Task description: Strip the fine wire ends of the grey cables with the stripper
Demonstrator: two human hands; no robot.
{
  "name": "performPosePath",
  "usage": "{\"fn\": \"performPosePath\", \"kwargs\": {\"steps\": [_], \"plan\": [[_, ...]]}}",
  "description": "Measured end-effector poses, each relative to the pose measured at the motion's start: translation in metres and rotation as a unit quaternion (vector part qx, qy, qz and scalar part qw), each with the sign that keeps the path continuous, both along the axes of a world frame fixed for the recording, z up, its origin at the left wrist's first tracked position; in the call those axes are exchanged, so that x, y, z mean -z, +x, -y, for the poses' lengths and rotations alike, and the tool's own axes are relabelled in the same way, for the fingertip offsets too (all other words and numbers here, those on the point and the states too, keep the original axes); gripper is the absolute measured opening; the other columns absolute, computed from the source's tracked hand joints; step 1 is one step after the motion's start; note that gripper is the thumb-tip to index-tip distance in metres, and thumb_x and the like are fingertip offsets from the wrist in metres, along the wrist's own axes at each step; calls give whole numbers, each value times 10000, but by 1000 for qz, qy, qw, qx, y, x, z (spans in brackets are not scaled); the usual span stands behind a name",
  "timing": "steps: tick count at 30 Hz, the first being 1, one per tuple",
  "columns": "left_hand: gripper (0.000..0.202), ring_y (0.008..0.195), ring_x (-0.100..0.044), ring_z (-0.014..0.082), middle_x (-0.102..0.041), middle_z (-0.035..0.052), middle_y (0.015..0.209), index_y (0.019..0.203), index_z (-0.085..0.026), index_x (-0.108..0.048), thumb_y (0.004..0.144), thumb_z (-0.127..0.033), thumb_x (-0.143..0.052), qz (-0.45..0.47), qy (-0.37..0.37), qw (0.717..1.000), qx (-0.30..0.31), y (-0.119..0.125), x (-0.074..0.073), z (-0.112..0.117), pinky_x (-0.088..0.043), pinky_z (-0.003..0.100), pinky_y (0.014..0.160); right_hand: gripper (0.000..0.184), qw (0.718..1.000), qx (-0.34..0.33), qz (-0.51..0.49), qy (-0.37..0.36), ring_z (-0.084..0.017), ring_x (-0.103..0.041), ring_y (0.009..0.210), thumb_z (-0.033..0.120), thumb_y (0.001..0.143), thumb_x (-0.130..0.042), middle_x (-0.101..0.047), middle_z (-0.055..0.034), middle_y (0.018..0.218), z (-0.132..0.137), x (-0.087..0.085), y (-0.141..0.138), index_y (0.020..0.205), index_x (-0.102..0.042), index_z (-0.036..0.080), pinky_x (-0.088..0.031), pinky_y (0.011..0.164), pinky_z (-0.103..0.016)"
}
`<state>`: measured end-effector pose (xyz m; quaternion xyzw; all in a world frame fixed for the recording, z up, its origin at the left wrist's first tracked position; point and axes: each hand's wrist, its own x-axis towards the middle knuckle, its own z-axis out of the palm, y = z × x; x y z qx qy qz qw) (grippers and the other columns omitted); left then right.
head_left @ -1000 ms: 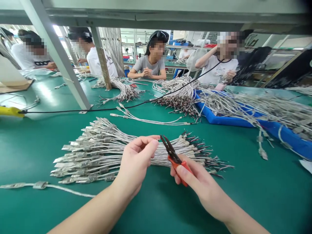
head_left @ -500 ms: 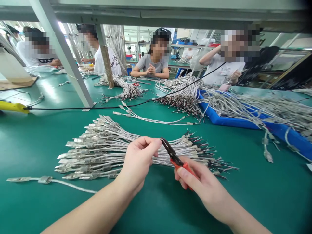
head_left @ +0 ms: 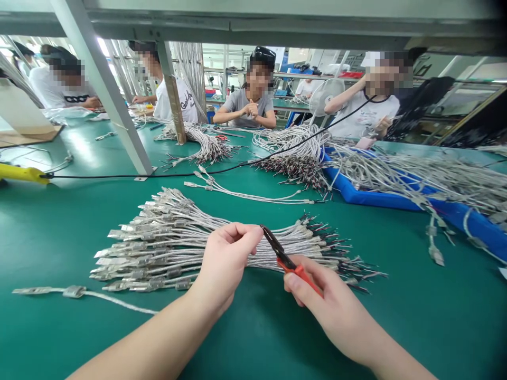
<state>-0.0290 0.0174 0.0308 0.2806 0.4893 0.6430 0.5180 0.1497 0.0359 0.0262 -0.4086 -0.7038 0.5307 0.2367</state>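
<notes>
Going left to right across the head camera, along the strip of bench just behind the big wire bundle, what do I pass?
Yellow tool handle → grey metal frame post → loose white wire leads → blue plastic tray

This is a wire-harness workshop, with bundled terminal-ended cables (head_left: 166, 248) heaped along a green desk (head_left: 415, 316) among seated co-workers (head_left: 247, 100).

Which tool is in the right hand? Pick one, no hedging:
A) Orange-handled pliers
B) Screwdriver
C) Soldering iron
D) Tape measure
A: the right hand grips orange-handled pliers, their dark pointed tips reaching toward the left hand.
</notes>
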Motion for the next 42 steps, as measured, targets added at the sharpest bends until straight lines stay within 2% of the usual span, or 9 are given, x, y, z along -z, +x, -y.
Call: {"fn": "performPosePath", "kwargs": {"steps": [4,9,16,21,33,42], "plan": [[235,502,-334,41,-506,-29,581,647,-129,-628,737,-307,-752,0,5,1000,-4,0,0,1,-215,170,432,303,1000,10,-1,-4,-163,-490,609,514,909,-567,-559,7,712,0,4,0,968,-604,219,-414,563,-252],[218,503,-345,37,-513,-33,583,648,-127,-642,723,-294,-762,2,10,1000,-10,2,0,1,-225,175,439,302,1000,10,-8,0,-152,-477,596,519,914,-558,-543,14,703,-1,5,-1,900,-596,220,-405,554,-246],[212,506,-357,38,-518,-36,584,653,-129,-650,714,-296,-766,3,9,1000,-14,2,1,1,-237,176,446,291,1000,7,-4,-6,-156,-481,615,506,923,-546,-542,14,720,1,4,0,913,-582,217,-406,566,-252],[230,512,-355,40,-517,-35,586,633,-133,-630,728,-299,-757,9,9,1000,-8,2,1,1,-238,173,448,334,1000,11,5,-2,-152,-442,587,527,925,-524,-485,24,668,2,4,-2,821,-568,213,-372,538,-256],[207,499,-321,43,-499,-39,585,622,-136,-657,717,-282,-769,4,8,1000,-15,3,2,0,-233,189,448,312,1000,5,16,-9,-172,-505,648,515,930,-504,-540,-2,762,2,3,-2,949,-547,206,-417,597,-272],[203,482,-322,44,-502,-43,567,632,-139,-659,726,-285,-764,-2,4,1000,-16,4,0,1,-263,192,466,322,1000,17,19,2,-188,-563,663,526,919,-526,-609,-20,801,3,2,-4,965,-576,212,-436,566,-268]]}}
